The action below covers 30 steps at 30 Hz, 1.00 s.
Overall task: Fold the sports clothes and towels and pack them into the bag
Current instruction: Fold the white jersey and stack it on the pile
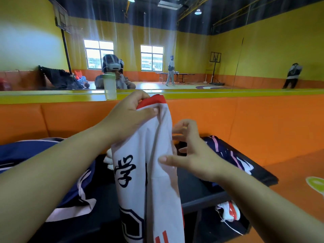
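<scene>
Left hand pinches jersey at top, hanging vertical — right hand just beside its mid-edge, fingers splayed & empty.

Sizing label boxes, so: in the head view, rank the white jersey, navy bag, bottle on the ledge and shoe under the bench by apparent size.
1. white jersey, though it hangs nearest the camera.
2. navy bag, partly hidden.
3. bottle and shoe: too alike to rank.

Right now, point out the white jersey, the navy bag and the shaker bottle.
white jersey point(150, 186): head view, hanging front fabric.
navy bag point(26, 151): head view, top panel.
shaker bottle point(110, 86): head view, translucent body.
</scene>
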Motion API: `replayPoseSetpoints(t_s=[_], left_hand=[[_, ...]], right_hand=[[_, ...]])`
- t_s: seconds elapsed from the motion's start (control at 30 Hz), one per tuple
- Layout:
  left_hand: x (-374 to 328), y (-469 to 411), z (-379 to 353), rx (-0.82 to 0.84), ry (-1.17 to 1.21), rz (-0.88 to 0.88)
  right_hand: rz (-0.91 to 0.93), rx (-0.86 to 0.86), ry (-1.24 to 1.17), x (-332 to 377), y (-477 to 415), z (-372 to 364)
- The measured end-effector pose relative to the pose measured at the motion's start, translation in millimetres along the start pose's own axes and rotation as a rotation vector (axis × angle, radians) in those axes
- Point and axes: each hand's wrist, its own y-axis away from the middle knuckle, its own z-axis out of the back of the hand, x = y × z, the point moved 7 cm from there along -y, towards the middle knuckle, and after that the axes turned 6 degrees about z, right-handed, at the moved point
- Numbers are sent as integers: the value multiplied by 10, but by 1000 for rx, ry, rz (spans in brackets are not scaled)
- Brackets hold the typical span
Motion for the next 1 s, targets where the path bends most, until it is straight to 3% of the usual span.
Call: replayPoseSetpoints(t_s=[0.2, 0.43, 0.6, 0.7, 0.8, 1.0], left_hand=[[-89, 24, 91, -5, 96, 45], [13, 41, 201, -23, 303, 130], [140, 93, 149, 5, 390, 189], [215, 123, 143, -2, 495, 229], [334, 170, 242, 5, 584, 257], [601, 289, 424, 140, 649, 353]], right_hand=[[-14, 83, 56, -116, 183, -210], [-108, -237, 114, -203, 288, -183], [-138, -54, 138, -140, 243, -489], [-116, -103, 151, -180, 112, -486], [-96, -77, -12, -275, 38, -401], [-55, 253, -384, -253, 108, -353]])
